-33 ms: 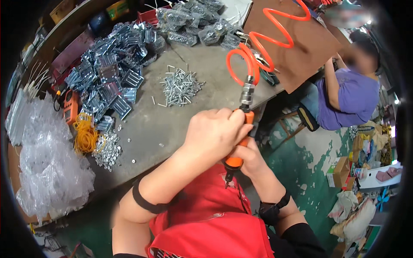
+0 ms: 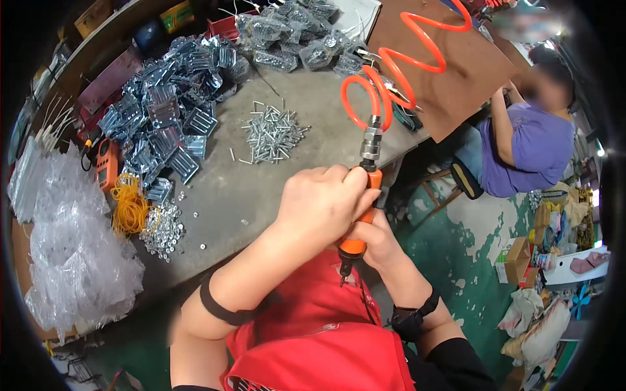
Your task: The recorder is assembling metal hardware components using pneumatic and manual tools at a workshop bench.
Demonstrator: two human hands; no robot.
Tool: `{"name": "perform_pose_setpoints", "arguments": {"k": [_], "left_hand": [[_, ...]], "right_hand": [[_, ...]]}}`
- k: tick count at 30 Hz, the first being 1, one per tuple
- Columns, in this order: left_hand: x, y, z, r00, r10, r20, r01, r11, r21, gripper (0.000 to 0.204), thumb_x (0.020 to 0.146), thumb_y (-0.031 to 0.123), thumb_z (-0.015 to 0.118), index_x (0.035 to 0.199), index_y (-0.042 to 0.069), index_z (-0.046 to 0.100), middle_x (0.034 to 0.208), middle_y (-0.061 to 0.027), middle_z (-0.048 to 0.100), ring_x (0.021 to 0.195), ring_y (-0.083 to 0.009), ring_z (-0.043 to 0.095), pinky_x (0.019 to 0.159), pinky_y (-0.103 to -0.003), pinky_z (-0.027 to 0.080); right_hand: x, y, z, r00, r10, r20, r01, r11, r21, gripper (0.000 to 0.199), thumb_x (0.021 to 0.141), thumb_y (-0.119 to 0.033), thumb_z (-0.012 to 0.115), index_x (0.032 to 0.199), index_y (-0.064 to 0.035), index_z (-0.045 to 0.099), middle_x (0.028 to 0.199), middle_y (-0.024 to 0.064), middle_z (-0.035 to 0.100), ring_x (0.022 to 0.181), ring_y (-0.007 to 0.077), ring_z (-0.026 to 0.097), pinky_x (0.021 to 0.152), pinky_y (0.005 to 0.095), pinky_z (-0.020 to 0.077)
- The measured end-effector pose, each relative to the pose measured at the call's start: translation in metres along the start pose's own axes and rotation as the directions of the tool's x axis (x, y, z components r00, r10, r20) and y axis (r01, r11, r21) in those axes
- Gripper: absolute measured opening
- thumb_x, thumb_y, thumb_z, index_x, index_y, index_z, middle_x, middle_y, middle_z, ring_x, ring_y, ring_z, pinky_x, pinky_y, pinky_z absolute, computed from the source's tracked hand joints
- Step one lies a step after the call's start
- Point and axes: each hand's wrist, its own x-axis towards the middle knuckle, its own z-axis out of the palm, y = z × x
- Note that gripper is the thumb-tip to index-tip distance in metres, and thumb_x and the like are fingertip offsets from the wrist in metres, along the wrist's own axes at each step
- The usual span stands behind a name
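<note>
Orange plastic forms the body of the pneumatic screwdriver [image 2: 357, 225], which is held upright over the near edge of the workbench [image 2: 261, 195], bit end pointing down toward the person's red apron [image 2: 313, 326]. The left hand [image 2: 319, 203] wraps the upper part of the tool, fingers curled tightly together around the barrel. The right hand [image 2: 377, 242] sits lower, behind and under the tool; whether its fingers are pressed around the body or pinching something at the bit cannot be told, since the left hand and the tool cover them. A metal coupling at the tool's top joins a coiled orange air hose [image 2: 398, 72], which loops up over a brown board [image 2: 456, 78].

On the bench, well apart from the hands, lies a loose pile of silver screws [image 2: 270, 133]. Further left is a heap of ribbed metal brackets [image 2: 166, 114]. Just beside them are an orange handheld meter [image 2: 106, 164], a tangle of yellow rubber bands [image 2: 129, 208] and a scatter of small nuts [image 2: 163, 228]. Clear plastic bags [image 2: 72, 260] are heaped at the left end. Another person in a purple shirt [image 2: 528, 153] sits at the right.
</note>
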Motion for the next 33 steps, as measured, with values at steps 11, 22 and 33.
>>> {"name": "perform_pose_setpoints", "arguments": {"k": [11,22,33], "left_hand": [[0.003,-0.013,-0.002,0.991,-0.079,-0.112,0.073,0.995,-0.063,0.026,0.074,0.027,0.07,0.071,0.01,0.05,0.059,-0.0053,0.053,0.05,-0.0234,0.056,0.045,-0.035,0.045],[-0.039,-0.036,-0.037,0.983,-0.161,0.086,0.175,0.965,-0.193,0.029,0.077,0.028,0.068,0.081,0.005,0.05,0.069,-0.0114,0.055,0.065,-0.0324,0.058,0.054,-0.04,0.046],[-0.142,-0.053,-0.101,0.896,-0.439,0.068,0.443,0.894,-0.072,0.012,0.071,0.006,0.069,0.077,0.006,0.058,0.066,-0.0089,0.058,0.058,-0.0274,0.059,0.052,-0.035,0.047]], "right_hand": [[0.013,-0.006,0.01,1.0,0.015,-0.017,-0.016,0.999,-0.043,0.047,0.066,-0.002,0.053,0.113,-0.0024,0.051,0.107,0.0073,0.056,0.101,0.0183,0.057,0.085,0.03,0.0471],[-0.022,-0.002,-0.049,0.903,-0.232,-0.361,0.097,0.93,-0.354,0.039,0.069,0.006,0.066,0.105,-0.0042,0.055,0.092,0.0033,0.058,0.087,0.0144,0.057,0.078,0.0299,0.0473],[-0.249,0.147,-0.35,0.322,-0.409,-0.854,-0.303,0.81,-0.502,0.04,0.071,-0.003,0.059,0.11,-0.0002,0.054,0.091,0.007,0.057,0.081,0.0197,0.055,0.079,0.0298,0.044]]}}
